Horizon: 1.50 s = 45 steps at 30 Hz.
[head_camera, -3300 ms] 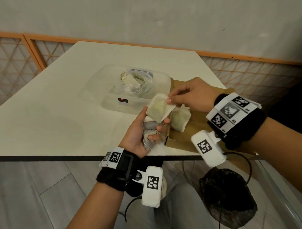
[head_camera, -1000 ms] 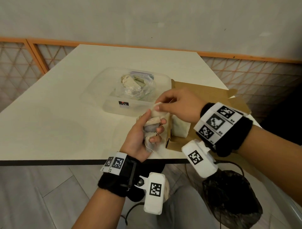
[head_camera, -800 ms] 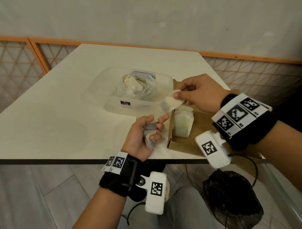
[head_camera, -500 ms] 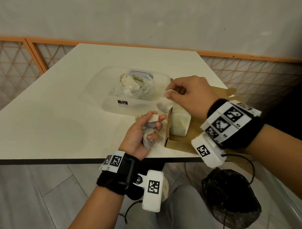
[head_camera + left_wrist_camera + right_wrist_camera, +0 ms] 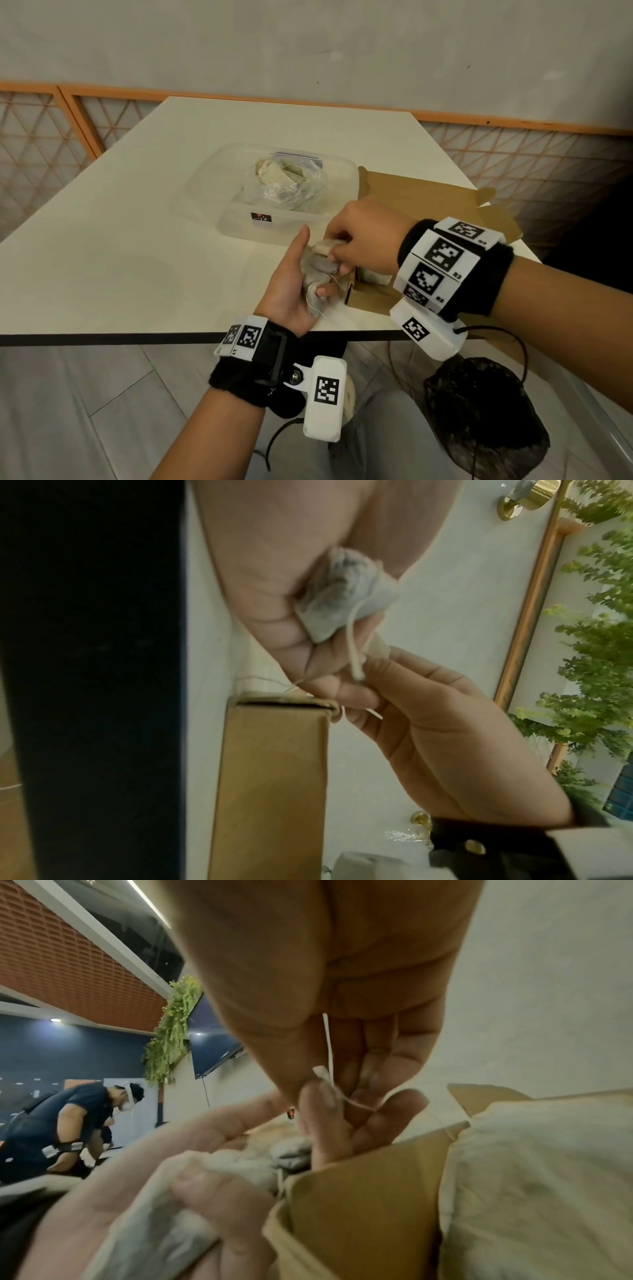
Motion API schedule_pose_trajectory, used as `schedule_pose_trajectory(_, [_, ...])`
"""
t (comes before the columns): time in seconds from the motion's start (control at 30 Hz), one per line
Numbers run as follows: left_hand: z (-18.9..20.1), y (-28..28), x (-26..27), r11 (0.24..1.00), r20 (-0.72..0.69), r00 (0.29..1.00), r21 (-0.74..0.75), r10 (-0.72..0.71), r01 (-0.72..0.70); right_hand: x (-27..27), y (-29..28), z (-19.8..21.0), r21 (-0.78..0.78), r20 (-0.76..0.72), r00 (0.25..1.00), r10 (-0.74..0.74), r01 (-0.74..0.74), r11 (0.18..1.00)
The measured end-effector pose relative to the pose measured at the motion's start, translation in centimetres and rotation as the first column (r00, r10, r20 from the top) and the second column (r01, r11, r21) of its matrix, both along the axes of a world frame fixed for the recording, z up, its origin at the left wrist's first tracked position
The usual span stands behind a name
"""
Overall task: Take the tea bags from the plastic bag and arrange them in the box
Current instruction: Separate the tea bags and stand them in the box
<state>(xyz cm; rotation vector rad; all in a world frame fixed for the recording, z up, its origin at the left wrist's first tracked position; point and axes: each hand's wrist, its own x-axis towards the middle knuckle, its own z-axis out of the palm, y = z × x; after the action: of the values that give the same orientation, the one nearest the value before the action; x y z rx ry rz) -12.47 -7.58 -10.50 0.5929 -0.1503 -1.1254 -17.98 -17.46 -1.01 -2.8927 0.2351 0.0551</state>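
- Seen from the head camera: pale surface point(image 5: 144, 246), with an open brown cardboard box point(image 5: 368, 296) near its front edge, taken here as the landmark.
- Left hand point(image 5: 291, 291) just left of the box, palm up, thumb raised, fingers curled round a bunch of tea bags point(image 5: 317, 274); grip closed on the bunch, with thin white strings trailing from it.
- Same bunch in the left wrist view: greyish tea bag point(image 5: 342, 599) wedged between palm and fingers, one string hanging down past the fingers.
- Right hand point(image 5: 363, 236) above the box's left end, knuckles up, fingers bent, reaching into the left hand's bunch; grip pinched on the top tea bag point(image 5: 323, 247) there.
- In the right wrist view, right fingertips point(image 5: 325, 1118) pressed together on a thin white string and a small paper tag.
- Inside the box, pale tea bags point(image 5: 375, 275) standing at its left end, partly hidden by the right wrist.
- Behind and left of the box, touching or nearly touching it, a clear plastic container point(image 5: 239, 222) holding a crumpled plastic bag point(image 5: 291, 186) with more tea bags inside.
- Black bands with printed square markers on both wrists.
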Motion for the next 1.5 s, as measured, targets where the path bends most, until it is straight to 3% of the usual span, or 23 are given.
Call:
schedule_pose_trajectory(0.13, [0.3, 0.2, -0.5, 0.999, 0.087, 0.995, -0.018, 0.042, -0.041, 0.2, -2.2, 1.0, 0.199, 0.006, 0.997, -0.083, 0.081, 0.977])
schedule_pose_trajectory(0.27, [0.2, 0.2, -0.7, 0.996, 0.181, 0.979, -0.007, 0.094, -0.094, -0.3, -4.1, 2.4, 0.499, -0.025, 0.988, -0.155, 0.146, 0.854])
schedule_pose_trajectory(0.53, [-0.3, -0.1, -0.3, 0.986, 0.211, 0.964, 0.000, 0.162, -0.165, -0.2, -4.3, 1.5, 0.600, -0.089, 0.977, -0.192, 0.207, 0.773])
schedule_pose_trajectory(0.77, [-0.2, 0.0, -0.3, 0.986, 0.215, 0.962, -0.019, 0.167, -0.167, -0.4, -5.6, 1.5, 0.506, 0.089, 0.907, -0.411, 0.314, 0.803])
schedule_pose_trajectory(1.0, [-0.2, 0.0, -0.4, 0.988, 0.207, 0.966, -0.032, 0.152, -0.149, -0.9, -3.0, 0.8, 0.489, 0.009, 0.980, -0.199, 0.169, 0.856])
schedule_pose_trajectory(1.23, [-0.4, -0.1, -0.4, 0.975, 0.254, 0.943, -0.012, 0.216, -0.221, -1.3, -1.8, 0.9, 0.457, 0.054, 0.985, -0.163, 0.121, 0.881])
schedule_pose_trajectory(1.5, [-0.5, -0.3, -0.5, 0.958, 0.349, 0.898, 0.004, 0.268, -0.287, -2.0, -0.5, 0.7, 0.209, 0.119, 0.978, -0.169, 0.141, 0.968])
